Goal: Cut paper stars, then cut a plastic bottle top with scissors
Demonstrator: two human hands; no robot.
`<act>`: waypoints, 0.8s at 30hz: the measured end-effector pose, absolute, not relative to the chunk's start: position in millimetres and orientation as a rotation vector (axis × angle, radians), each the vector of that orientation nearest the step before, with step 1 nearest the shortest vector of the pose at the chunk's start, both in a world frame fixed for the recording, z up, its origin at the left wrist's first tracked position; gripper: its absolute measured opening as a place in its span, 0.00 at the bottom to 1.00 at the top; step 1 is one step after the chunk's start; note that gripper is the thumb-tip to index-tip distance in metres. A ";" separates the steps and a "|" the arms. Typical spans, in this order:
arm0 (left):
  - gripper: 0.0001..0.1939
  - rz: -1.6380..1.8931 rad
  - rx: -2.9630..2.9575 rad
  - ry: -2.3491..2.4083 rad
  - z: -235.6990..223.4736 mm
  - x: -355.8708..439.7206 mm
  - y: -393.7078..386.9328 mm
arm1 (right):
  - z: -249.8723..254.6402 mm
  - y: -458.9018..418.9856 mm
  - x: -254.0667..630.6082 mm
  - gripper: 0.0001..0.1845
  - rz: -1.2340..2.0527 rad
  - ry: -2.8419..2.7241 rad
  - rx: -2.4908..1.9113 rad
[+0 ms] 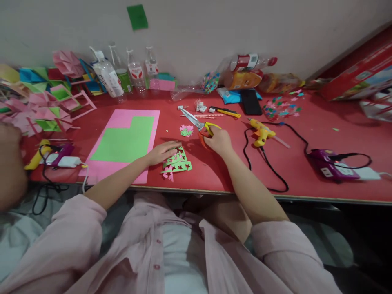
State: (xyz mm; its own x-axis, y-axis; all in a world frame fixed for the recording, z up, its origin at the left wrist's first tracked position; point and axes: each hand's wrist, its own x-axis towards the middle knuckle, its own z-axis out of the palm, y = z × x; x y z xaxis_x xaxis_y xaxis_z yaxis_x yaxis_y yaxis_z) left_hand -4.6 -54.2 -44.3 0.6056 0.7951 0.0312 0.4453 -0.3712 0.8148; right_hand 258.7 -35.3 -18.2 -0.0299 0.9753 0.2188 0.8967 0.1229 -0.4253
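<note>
My right hand [219, 141] grips the yellow and orange handles of a pair of scissors [193, 119], whose blades are slightly apart and point away to the upper left. My left hand [163, 152] lies flat, fingers stretched, over the edge of green paper strips with star-shaped holes [180, 165]. Pink punched scraps [168, 175] stick out beneath those strips. Just beyond the left fingertips is a small pile of pink and green paper stars [186, 130]. Left of that hand, a green sheet [122, 141] with a notched corner rests on a larger pink sheet [118, 118].
A yellow hot glue gun [261, 132] with a black cord lies to the right, near a purple power strip [332, 165]. Behind are a yellow utility knife [226, 112], a black phone [251, 102] and plastic bottles [136, 73]. Another person's arm [11, 167] shows at far left.
</note>
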 end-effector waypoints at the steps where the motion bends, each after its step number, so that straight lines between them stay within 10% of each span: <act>1: 0.32 0.535 2.030 0.946 -43.5 1.9 -59.4 | -18.5 -34.9 258.6 0.15 0.223 -1.962 -1.801; 24: 0.38 0.293 2.217 1.001 -42.5 27.9 -62.8 | -20.8 -37.7 260.1 0.15 0.262 -1.882 -1.758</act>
